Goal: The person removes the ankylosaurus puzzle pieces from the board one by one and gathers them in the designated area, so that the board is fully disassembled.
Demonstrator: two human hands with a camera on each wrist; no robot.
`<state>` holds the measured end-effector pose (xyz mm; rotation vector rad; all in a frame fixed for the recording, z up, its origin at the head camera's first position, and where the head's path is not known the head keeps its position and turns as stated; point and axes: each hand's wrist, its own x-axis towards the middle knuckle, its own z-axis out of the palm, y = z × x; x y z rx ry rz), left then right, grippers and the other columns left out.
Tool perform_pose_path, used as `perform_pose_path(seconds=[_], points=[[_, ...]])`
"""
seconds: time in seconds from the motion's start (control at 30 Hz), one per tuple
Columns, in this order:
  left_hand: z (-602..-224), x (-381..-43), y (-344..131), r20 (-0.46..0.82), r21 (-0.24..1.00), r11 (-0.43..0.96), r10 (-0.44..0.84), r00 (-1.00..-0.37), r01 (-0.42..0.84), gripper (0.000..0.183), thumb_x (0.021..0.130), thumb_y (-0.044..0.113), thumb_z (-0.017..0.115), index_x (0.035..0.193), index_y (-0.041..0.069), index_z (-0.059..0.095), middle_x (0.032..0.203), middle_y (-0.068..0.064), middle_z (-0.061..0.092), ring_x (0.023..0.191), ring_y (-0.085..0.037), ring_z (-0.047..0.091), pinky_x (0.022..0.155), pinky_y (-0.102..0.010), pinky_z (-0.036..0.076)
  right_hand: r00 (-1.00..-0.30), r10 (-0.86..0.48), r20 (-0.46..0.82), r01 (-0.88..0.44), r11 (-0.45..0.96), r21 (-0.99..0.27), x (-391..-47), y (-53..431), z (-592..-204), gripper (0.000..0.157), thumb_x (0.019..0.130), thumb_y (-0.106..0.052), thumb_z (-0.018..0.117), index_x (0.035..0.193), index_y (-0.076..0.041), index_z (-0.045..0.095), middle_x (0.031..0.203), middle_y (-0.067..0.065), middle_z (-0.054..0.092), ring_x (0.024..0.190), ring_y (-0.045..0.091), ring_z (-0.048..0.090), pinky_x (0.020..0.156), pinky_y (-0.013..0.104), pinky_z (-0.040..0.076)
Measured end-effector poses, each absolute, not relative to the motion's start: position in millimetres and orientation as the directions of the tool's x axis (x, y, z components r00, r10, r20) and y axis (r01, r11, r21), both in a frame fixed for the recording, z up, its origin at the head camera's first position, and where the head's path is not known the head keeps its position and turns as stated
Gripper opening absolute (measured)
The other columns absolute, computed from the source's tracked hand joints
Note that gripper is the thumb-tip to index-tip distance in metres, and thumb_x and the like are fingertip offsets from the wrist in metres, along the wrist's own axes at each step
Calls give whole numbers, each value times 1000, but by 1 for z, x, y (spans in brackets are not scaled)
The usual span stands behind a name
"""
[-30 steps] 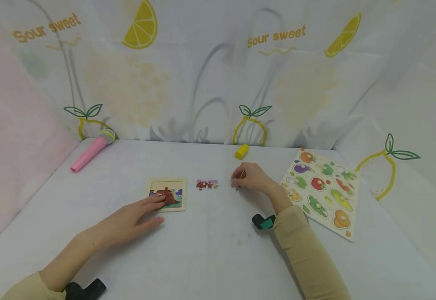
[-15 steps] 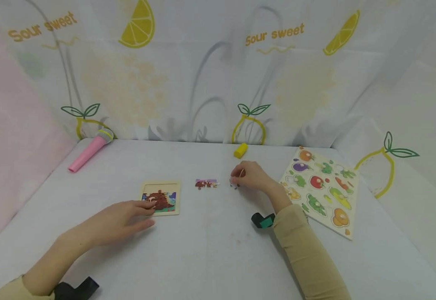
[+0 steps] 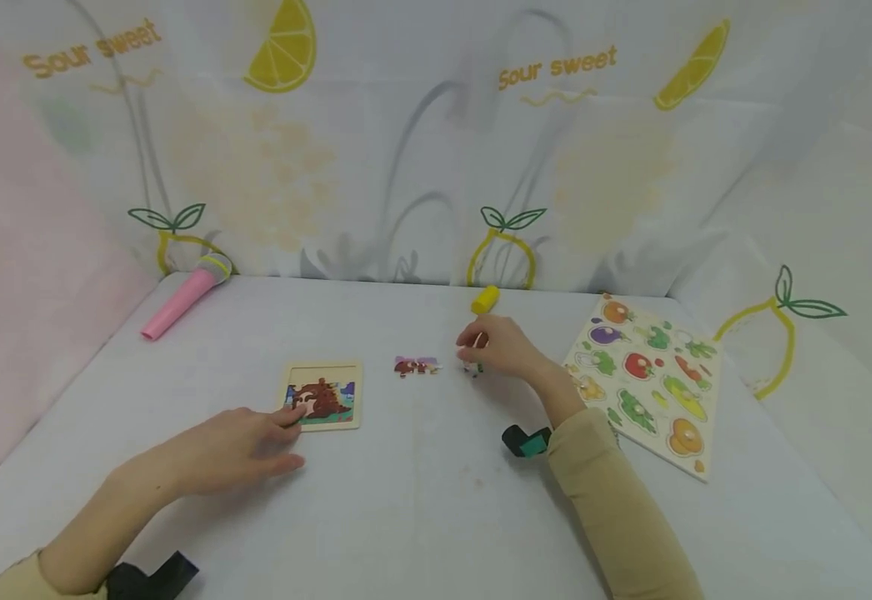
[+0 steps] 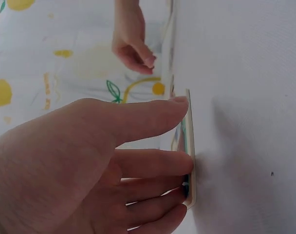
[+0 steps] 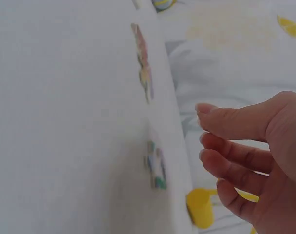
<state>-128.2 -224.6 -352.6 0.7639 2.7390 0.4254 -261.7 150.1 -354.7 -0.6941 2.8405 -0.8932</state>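
A small wooden puzzle tray (image 3: 323, 367) lies on the white table, its lower part filled with a brown animal picture (image 3: 325, 400). Straight fingers of my left hand (image 3: 214, 454) rest on the tray's lower left corner; in the left wrist view, the thumb and fingertips touch its frame (image 4: 191, 122). To the right sit joined puzzle pieces (image 3: 415, 367) in brown and purple. Further right is a green and white jigsaw piece (image 5: 156, 165), flat on the table. Just above it hovers my right hand (image 3: 507, 343), loosely bent fingers holding nothing in the right wrist view.
A vegetable peg board (image 3: 642, 379) lies at the right, beside my right forearm. Behind the right hand lies a yellow block (image 3: 484, 300), and a pink toy microphone (image 3: 187, 298) is at the back left. A printed cloth (image 3: 376, 150) hangs along the table's back edge.
The tray has slid left and slightly nearer with my left hand, which then drew back towards its lower left corner. My right hand has risen off the jigsaw piece, leaving it on the table.
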Motion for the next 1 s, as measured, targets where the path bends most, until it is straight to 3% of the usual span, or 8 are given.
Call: perform_pose_path(seconds=[0.23, 0.37, 0.6, 0.8, 1.0], points=[[-356, -127, -219, -176, 351, 819, 535, -827, 455, 73, 91, 55, 66, 136, -1, 60, 155, -18, 42, 131, -45, 51, 104, -59, 42, -834, -524, 174, -517, 631, -578, -246, 104, -340, 18, 92, -15, 74, 106, -4, 75, 92, 4, 66, 83, 17, 59, 70, 24, 50], [-358, -129, -218, -169, 361, 811, 543, -823, 461, 75, 91, 52, 67, 141, -2, 53, 159, -17, 34, 135, -42, 48, 105, -58, 42, -801, -583, 135, -537, 601, -592, -244, 64, -341, 19, 96, -11, 68, 113, -4, 73, 97, 4, 67, 84, 17, 60, 70, 21, 51], [-361, -132, -222, -163, 412, 788, 557, -814, 457, 72, 92, 49, 68, 143, 0, 52, 160, -14, 34, 139, -40, 44, 108, -57, 40, -746, -666, -18, -547, 628, -554, -248, -2, -352, 30, 100, -3, 55, 127, -4, 68, 118, 9, 69, 106, 19, 63, 89, 25, 52], [-361, -134, -222, -172, 424, 789, 552, -816, 444, 71, 93, 50, 65, 145, 3, 51, 162, -9, 33, 141, -38, 42, 109, -57, 39, -735, -677, -48, -556, 641, -530, -249, -16, -365, 32, 99, -1, 52, 124, -7, 71, 113, 7, 63, 88, 14, 53, 75, 18, 44], [-358, -134, -226, -158, 393, 801, 543, -824, 452, 69, 92, 49, 67, 144, 5, 53, 161, -8, 36, 139, -38, 45, 108, -57, 41, -698, -716, -4, -624, 612, -486, -247, -23, -368, 28, 101, -7, 54, 122, -10, 72, 109, 7, 62, 89, 14, 53, 76, 19, 42]])
